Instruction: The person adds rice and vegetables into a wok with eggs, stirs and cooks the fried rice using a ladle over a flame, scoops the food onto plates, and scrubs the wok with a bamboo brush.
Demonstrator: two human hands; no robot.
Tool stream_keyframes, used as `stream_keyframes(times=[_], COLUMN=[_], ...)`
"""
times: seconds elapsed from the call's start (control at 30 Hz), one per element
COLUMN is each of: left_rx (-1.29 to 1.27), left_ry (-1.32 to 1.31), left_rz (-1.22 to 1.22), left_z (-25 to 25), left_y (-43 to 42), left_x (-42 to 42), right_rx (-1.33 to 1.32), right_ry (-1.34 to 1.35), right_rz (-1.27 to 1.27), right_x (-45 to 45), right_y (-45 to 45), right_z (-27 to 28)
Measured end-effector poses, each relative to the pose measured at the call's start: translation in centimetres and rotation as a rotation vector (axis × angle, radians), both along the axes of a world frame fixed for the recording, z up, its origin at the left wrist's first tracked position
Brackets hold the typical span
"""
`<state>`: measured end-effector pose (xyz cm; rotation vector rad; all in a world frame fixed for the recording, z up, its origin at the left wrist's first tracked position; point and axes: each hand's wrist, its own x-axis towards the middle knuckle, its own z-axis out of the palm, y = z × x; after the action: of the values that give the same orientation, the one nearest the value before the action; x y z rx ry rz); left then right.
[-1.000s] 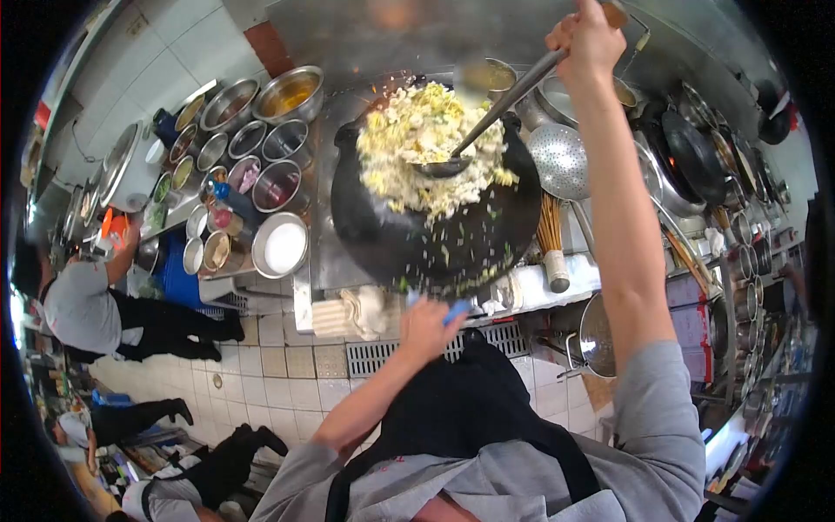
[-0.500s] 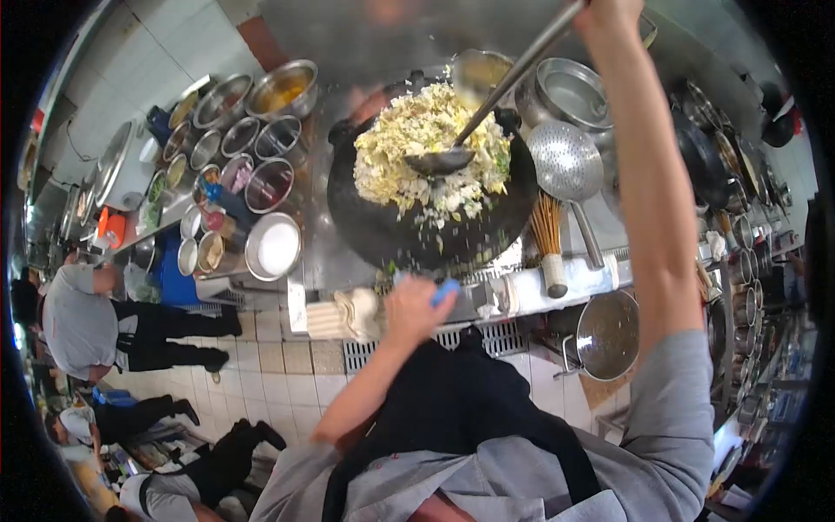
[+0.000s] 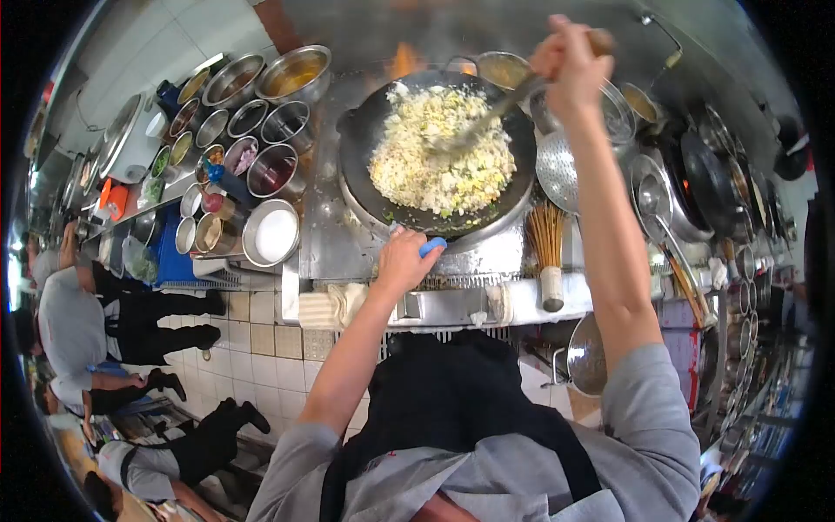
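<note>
My left hand (image 3: 404, 261) is closed round a blue cloth (image 3: 432, 247) at the near rim of a large black wok (image 3: 355, 143). Fried rice (image 3: 439, 161) with yellow and green bits fills the middle of the wok. High at the right, my right hand (image 3: 572, 65) grips the handle of a ladle (image 3: 487, 120). The ladle slants down to the left, its bowl blurred by motion and touching the rice. Behind the wok, flames show.
Metal bowls with ingredients, one holding white powder (image 3: 276, 235), stand left of the wok. A perforated strainer (image 3: 559, 170) and a bamboo brush (image 3: 548, 261) lie at the right. Folded towels (image 3: 326, 308) rest on the front edge. Several co-workers (image 3: 74, 322) are at the left.
The wok has moved away from me and sits level on the burner, with the rice spread lower in it. My left hand went forward with it. The ladle's bowl has come down into the rice.
</note>
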<state>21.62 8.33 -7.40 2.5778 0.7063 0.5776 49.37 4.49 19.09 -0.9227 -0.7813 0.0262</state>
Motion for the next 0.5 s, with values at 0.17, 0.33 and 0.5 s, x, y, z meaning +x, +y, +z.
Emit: stream_keyframes(times=[0.17, 0.33, 0.5], left_rx=[-0.037, -0.05, -0.07], left_ry=[-0.063, 0.012, 0.015], left_rz=[0.019, -0.002, 0.042], left_z=[-0.3, -0.9, -0.1], left_y=[-0.1, 0.0, 0.0], left_x=[0.2, 0.4, 0.7], right_rx=[0.065, 0.073, 0.04], right_ry=[-0.048, 0.129, 0.043], right_rz=[-0.034, 0.14, -0.079], right_x=[-1.9, -1.4, -5.0], right_y=[-2.6, 1.3, -2.2], right_z=[-1.7, -2.2, -1.9])
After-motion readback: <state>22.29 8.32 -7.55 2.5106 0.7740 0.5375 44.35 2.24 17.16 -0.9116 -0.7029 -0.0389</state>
